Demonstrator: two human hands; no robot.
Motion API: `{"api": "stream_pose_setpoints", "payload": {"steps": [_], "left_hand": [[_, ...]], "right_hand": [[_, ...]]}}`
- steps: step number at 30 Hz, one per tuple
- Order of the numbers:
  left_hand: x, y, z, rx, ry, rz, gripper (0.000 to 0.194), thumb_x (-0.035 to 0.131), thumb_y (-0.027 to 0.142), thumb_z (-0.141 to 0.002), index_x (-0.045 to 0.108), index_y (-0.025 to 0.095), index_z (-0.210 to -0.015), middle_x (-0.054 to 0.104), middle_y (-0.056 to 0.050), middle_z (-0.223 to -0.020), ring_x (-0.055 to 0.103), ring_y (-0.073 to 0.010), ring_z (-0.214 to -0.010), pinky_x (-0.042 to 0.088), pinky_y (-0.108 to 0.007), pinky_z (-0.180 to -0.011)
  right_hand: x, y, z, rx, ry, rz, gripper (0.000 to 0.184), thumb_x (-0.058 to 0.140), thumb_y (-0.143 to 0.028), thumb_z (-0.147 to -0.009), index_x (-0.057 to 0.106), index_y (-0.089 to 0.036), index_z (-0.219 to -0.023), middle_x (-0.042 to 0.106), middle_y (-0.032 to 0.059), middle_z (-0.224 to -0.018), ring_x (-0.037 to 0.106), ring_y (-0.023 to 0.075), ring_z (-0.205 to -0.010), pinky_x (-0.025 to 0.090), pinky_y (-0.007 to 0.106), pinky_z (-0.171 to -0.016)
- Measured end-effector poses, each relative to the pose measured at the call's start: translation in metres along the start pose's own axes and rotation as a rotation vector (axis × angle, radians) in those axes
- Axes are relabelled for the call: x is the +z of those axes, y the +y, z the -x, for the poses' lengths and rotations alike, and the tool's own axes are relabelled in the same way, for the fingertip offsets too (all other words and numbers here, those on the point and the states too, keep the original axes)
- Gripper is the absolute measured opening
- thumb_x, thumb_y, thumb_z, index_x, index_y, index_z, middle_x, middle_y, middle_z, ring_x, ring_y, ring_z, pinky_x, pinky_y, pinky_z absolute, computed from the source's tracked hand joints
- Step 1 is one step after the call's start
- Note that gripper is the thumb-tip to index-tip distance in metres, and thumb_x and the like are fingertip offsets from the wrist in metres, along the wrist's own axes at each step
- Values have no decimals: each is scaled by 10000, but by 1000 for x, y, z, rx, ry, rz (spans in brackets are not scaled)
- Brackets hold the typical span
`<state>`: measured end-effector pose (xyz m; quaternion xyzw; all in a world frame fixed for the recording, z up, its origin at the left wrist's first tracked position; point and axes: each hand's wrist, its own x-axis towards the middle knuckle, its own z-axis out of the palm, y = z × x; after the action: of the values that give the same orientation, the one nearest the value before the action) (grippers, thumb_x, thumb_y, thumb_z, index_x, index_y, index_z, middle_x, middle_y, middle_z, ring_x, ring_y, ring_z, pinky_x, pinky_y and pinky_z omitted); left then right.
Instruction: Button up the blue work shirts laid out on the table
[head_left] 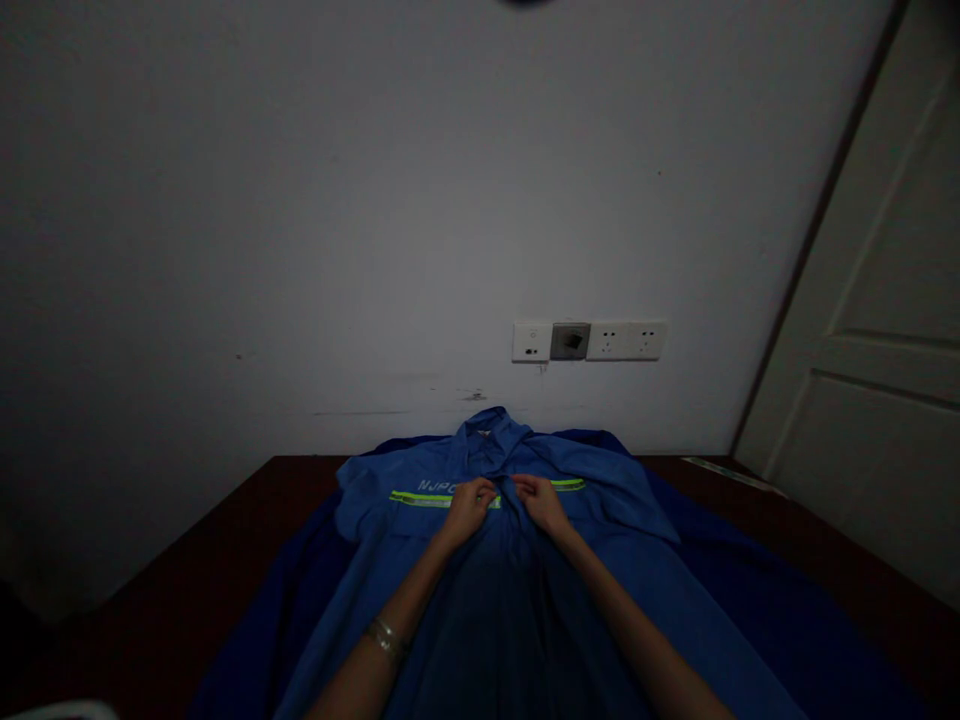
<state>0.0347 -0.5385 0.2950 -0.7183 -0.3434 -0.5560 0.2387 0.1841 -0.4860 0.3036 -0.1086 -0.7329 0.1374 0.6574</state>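
Two bare hands work at a light-blue shirt point(615, 500), which lies front up, collar toward the wall point(337, 220). Light is dim.

Far left: the dark red-brown tabletop point(202, 550), with a pale curved edge point(67, 711) at the bottom corner of the view. Next, the dark-blue cloth point(300, 560) lies under the shirt and shows past it on both sides. White lettering point(437, 487) and a yellow-green strip point(420, 498) cross the left part of the chest.

Left hand point(469, 505): fingers curled, tips nearly closed — pinching shirt fabric at the front opening, just below the collar point(487, 435). A bracelet point(386, 637) circles the wrist.

Between the fingertips of the two hands: a narrow, gathered stretch of the shirt front.

Right hand point(540, 500): thumb and fingers nearly closed on the other side of the opening, fabric at the tips; exact grip on any button — cannot tell.

Right of the hands: a second yellow-green strip point(568, 485), wall sockets point(624, 341) above, then a pale door point(870, 350).
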Motion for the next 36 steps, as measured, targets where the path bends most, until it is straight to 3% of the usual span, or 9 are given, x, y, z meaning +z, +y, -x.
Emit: {"api": "stream_pose_setpoints", "payload": {"steps": [6,15,26,36], "left_hand": [[3,2,-2,-42,43,61,171,527,226,-722,651,123,-779,671,-44,-724,612,-157,-688,446,-244,-669],[13,-3,3,-19,174,-18,189,527,197,-746,683,149,-842,682,-64,-875,613,-184,-837,435,-308,-802],[11,3,10,31,241,41,167,530,127,-748,680,134,-820,667,-60,-812,595,-147,-780,448,-287,-755],[14,-3,5,-83,257,86,145,565,124,-717,677,147,-806,678,-53,-854,608,-152,-822,443,-304,-796]], "right_hand": [[-1,-4,3,-11,-27,-15,320,475,-51,-619,665,-115,-868,687,75,-843,641,189,-784,507,297,-746],[2,3,2,-42,-48,6,351,465,-65,-619,651,-116,-912,682,65,-875,629,179,-821,486,317,-793],[4,0,1,-71,-101,-19,305,491,-80,-628,648,-108,-888,682,66,-867,627,176,-835,470,322,-818],[3,1,2,-57,-129,-1,299,489,-89,-640,652,-104,-890,680,84,-887,629,184,-837,474,331,-811]]}}
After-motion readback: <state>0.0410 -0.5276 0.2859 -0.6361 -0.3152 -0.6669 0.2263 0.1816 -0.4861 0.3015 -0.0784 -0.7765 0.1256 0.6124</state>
